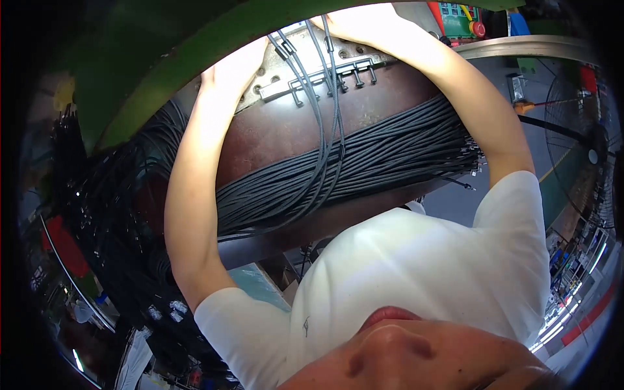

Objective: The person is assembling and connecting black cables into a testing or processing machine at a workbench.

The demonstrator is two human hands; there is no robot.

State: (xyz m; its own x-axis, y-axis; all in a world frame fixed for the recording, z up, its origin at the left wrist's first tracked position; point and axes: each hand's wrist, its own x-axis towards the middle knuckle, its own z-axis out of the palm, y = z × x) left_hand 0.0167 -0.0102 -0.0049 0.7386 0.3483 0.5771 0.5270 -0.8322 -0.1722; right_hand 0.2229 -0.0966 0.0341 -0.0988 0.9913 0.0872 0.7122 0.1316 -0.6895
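Observation:
My left hand [237,70] reaches up over a metal plate [276,71], washed out by bright light. The green machine edge cuts off its fingers. My right hand [364,25] lies at the top, its fingertips beside black cables [318,97] that run down from the plate. Glare and the upper edge hide whether its fingers hold them. Short black moulded sleeves [284,49] sit on these cables. Below the hands, along the plate's near edge, lies a black comb-like plastic strip [351,73] with several short prongs.
A thick bundle of black cables [383,153] lies across the brown table [260,143] before me. The green machine frame [175,58] arches overhead. A red push button [478,29] sits at upper right, near a fan [591,156]. More cables [97,214] hang at left.

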